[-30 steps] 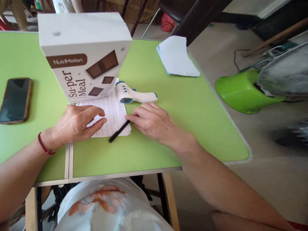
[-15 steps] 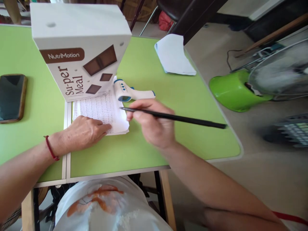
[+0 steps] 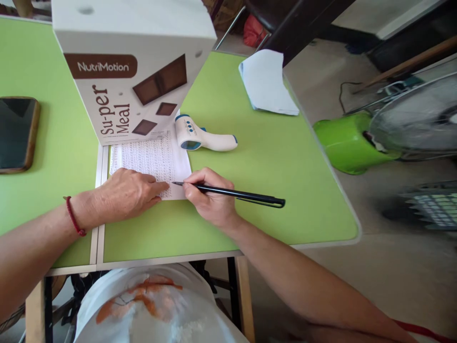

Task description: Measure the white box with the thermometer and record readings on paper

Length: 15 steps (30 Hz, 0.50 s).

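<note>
My right hand (image 3: 216, 202) grips a black pen (image 3: 246, 195), its tip low over the right part of a sheet of paper (image 3: 143, 157) covered in dense handwriting. Resting on the lower part of the paper, my left hand (image 3: 126, 195) holds nothing; its index finger points out close to the pen tip, the other fingers loosely bent. A tall white NutriMotion box (image 3: 117, 105) stands over the sheet's far edge and hides part of it. Beside the box lies a white and blue infrared thermometer (image 3: 207, 138), touching or just over the paper's upper right side.
The green table (image 3: 271, 190) carries a phone (image 3: 17, 136) at the left and folded white papers (image 3: 267, 83) at the far right. Past the table's right edge are a green stool (image 3: 341, 143) and a fan (image 3: 424, 119) on the floor side.
My right hand has come down and left, bringing the pen tip to the paper beside my left index finger. My left hand stays in place on the sheet. The view has shifted slightly.
</note>
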Each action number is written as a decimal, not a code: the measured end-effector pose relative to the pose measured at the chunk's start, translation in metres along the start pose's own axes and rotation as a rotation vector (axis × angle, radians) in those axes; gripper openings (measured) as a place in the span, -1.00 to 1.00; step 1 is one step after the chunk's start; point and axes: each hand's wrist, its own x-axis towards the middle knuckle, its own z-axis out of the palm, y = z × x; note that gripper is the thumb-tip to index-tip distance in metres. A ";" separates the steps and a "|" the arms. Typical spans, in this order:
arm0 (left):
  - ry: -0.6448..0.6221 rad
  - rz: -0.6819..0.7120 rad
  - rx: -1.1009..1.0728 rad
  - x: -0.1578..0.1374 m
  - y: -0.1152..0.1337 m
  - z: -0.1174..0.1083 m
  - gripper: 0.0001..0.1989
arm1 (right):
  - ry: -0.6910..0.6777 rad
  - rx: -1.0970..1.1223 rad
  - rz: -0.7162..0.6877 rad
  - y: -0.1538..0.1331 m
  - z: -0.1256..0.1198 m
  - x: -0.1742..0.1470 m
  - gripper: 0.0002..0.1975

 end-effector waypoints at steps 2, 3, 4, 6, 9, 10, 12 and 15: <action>0.000 0.002 0.005 0.000 0.000 0.000 -0.79 | -0.015 -0.013 -0.004 0.001 0.000 0.000 -0.88; 0.003 0.005 0.004 -0.001 0.000 0.000 -0.79 | -0.019 -0.019 -0.007 0.001 0.000 0.000 -0.88; 0.007 0.008 0.003 -0.001 -0.001 0.000 -0.79 | -0.023 -0.023 -0.013 0.001 -0.001 0.000 -0.88; 0.011 0.014 -0.002 -0.001 -0.001 0.001 -0.78 | -0.034 -0.026 -0.031 0.001 -0.001 0.000 -0.88; 0.014 0.017 -0.005 -0.002 -0.001 0.002 -0.80 | -0.044 -0.026 -0.044 0.000 -0.001 0.001 -0.87; 0.015 0.018 -0.004 -0.001 -0.001 0.002 -0.80 | -0.048 -0.025 -0.044 0.000 -0.001 0.001 -0.86; 0.015 0.017 -0.002 -0.001 -0.002 0.001 -0.81 | -0.056 -0.014 -0.048 -0.001 0.000 0.001 -0.85; 0.007 0.016 -0.001 -0.001 -0.002 0.000 -0.81 | -0.070 0.018 -0.062 -0.001 0.000 0.001 -0.85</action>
